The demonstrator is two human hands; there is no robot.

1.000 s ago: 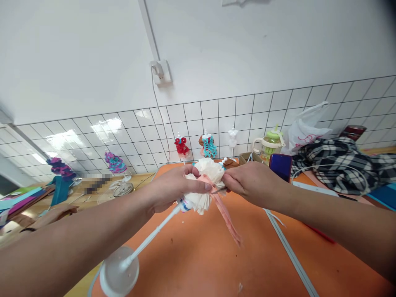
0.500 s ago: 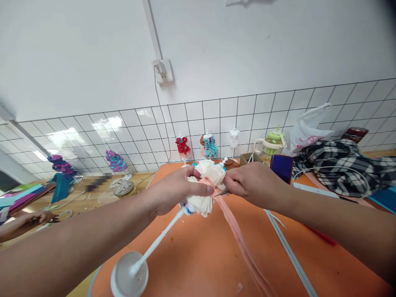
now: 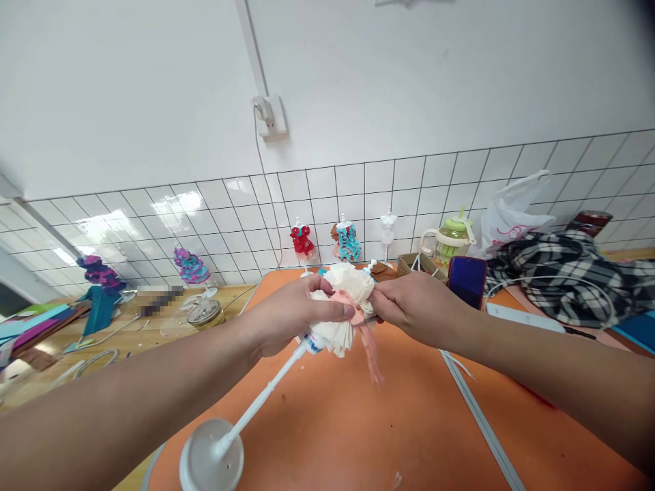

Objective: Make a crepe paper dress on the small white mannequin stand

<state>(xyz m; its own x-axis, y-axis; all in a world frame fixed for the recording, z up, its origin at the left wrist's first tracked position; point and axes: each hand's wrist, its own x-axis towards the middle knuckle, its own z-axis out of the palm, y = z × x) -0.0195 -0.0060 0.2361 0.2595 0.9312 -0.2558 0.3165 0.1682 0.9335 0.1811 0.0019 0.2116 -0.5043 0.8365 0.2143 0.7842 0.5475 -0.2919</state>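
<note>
1. Between the left hand (image 3: pixel 312 308) and right hand (image 3: pixel 412 300) lies the cream ruffled figure (image 3: pixel 340 339), its stand (image 3: pixel 266 392) slanting near left to far right.
2. The left, nearer the base (image 3: pixel 211 455), pinches a peach strip (image 3: pixel 372 354) against it.
3. The right grips a thin tool (image 3: pixel 369 320) beside the strip.

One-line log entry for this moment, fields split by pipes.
left hand: gripping cream ruffles on tilted dress form | right hand: holding slim tool, type unclear | pink strip: hanging below tool

Mannequin (image 3: pixel 336 336) between left hand (image 3: pixel 299 310) and right hand (image 3: pixel 412 301) over the counter (image 3: pixel 424 423), three forms (image 3: pixel 346 240) lining up behind by the wall (image 3: pixel 348 192); rightward, box (image 3: pixel 408 262), then jug (image 3: pixel 451 247) with phone (image 3: pixel 467 281) before it, then cloth (image 3: pixel 563 269) before bag (image 3: pixel 512 219)
</note>
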